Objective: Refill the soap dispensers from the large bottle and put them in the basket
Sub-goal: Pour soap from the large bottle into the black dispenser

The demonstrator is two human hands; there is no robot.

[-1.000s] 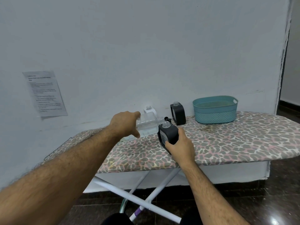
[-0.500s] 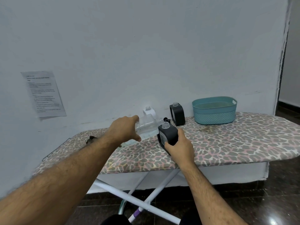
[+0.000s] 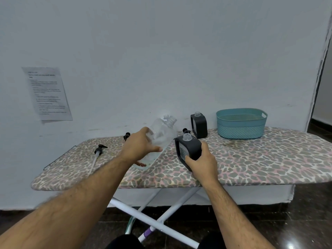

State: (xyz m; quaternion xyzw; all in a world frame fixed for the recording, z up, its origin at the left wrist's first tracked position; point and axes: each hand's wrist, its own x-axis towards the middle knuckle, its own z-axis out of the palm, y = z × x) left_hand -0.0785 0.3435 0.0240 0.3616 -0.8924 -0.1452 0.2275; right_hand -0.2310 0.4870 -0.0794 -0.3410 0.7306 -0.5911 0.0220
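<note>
My left hand (image 3: 139,146) grips the large clear bottle (image 3: 160,135), which leans with its open neck up and to the right, its base near the board. My right hand (image 3: 201,161) holds a dark grey soap dispenser (image 3: 188,147) with an uncapped clear neck, standing on the ironing board (image 3: 251,164) just right of the bottle. A second dark dispenser (image 3: 198,125), also uncapped, stands by the wall. The teal basket (image 3: 241,123) sits at the back right and looks empty.
A pump head with its tube (image 3: 98,153) lies on the board's left part; two more black pump heads (image 3: 126,136) (image 3: 186,131) lie near the wall. A printed sheet (image 3: 47,93) hangs on the wall. The board's crossed legs (image 3: 158,218) stand below.
The large bottle has swung from lying nearly level, neck at the dispenser's opening, to leaning neck-up and away from it. My right hand kept hold of the dispenser.
</note>
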